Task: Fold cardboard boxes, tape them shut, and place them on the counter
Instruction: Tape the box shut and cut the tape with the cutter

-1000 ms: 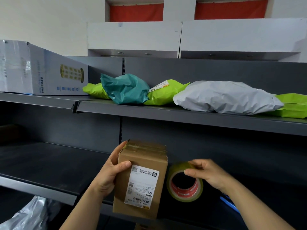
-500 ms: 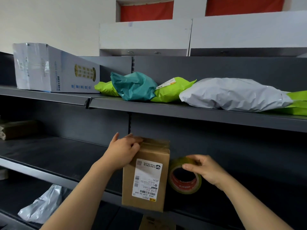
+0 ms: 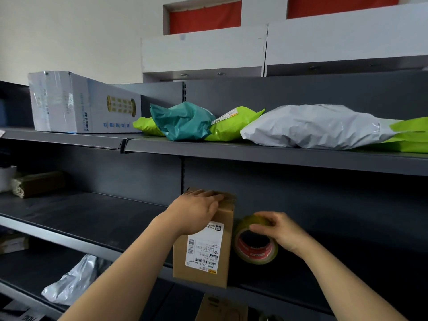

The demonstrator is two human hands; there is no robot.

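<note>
A small brown cardboard box (image 3: 203,251) with a white shipping label stands upright on the front edge of a dark grey shelf (image 3: 92,218). My left hand (image 3: 196,212) lies flat over the box's top, fingers pressing down on the taped flaps. Just to the right, a roll of clear tape (image 3: 256,245) with a red core stands on edge on the same shelf. My right hand (image 3: 275,229) grips the top of the roll with thumb and fingers.
The upper shelf (image 3: 254,154) carries a white carton (image 3: 81,103), green mailers (image 3: 229,126), a teal bag (image 3: 183,120) and a grey mailer (image 3: 312,127). A brown package (image 3: 39,183) sits far left. Below lie a silver bag (image 3: 71,281) and another cardboard box (image 3: 222,308).
My left hand has slid from the box's left side up onto its top. The box now stands further onto the shelf. The right hand stays on the tape roll.
</note>
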